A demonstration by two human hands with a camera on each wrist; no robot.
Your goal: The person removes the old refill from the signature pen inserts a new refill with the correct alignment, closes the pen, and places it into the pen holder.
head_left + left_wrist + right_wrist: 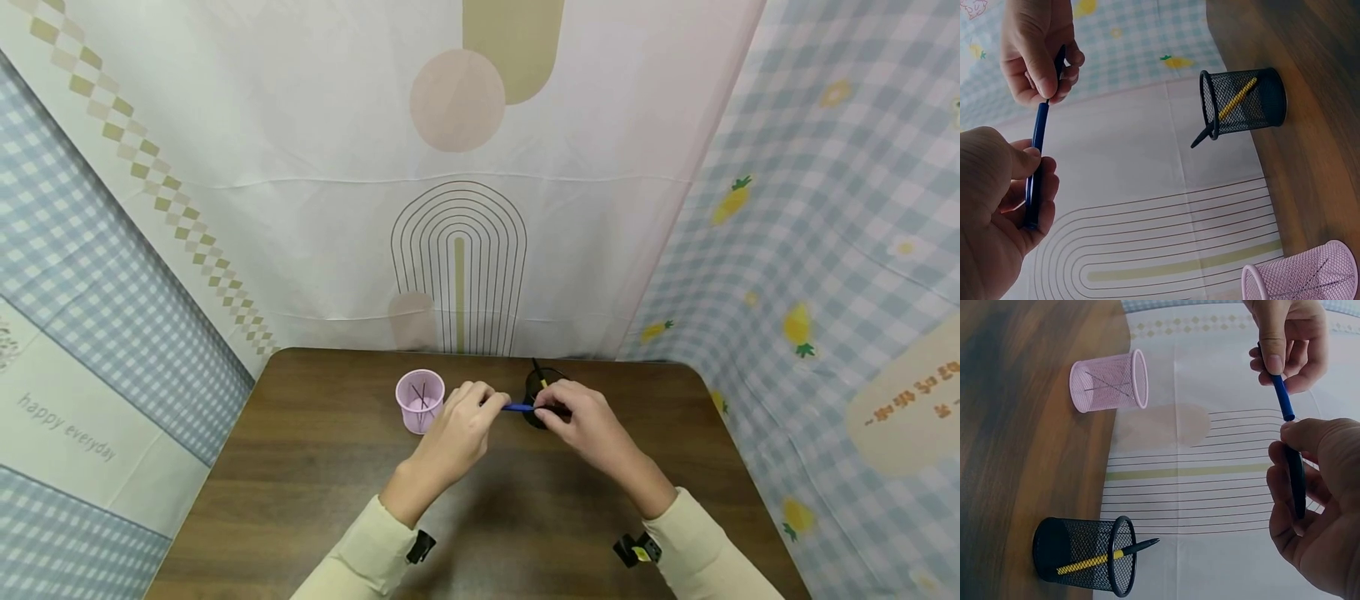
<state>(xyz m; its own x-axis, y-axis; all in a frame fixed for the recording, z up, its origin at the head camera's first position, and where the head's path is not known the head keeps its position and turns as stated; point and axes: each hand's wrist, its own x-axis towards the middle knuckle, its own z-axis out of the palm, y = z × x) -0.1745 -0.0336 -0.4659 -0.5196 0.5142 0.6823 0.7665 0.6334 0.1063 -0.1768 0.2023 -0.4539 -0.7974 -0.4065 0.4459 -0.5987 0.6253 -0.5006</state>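
Observation:
Both hands meet at a pen above the table, between two mesh cups. My left hand [459, 427] grips its blue barrel [1034, 181] with thumb and curled fingers. The right hand [592, 425] pinches the slim, black cap-like end [1297, 481] of the pen. A thin dark piece shows between the blue barrel and the black part in the left wrist view. Behind the right hand stands a black mesh pen cup [1079, 550], holding a yellow pen [1088, 562] with a black end. The pink mesh cup [420, 400] stands beside the left hand with thin dark sticks inside.
The brown wooden table [315, 467] reaches back to a white printed cloth [330, 250]. Checked blue cloths hang at the left and the right [787, 250]. Both cups stand upright near the table's far edge.

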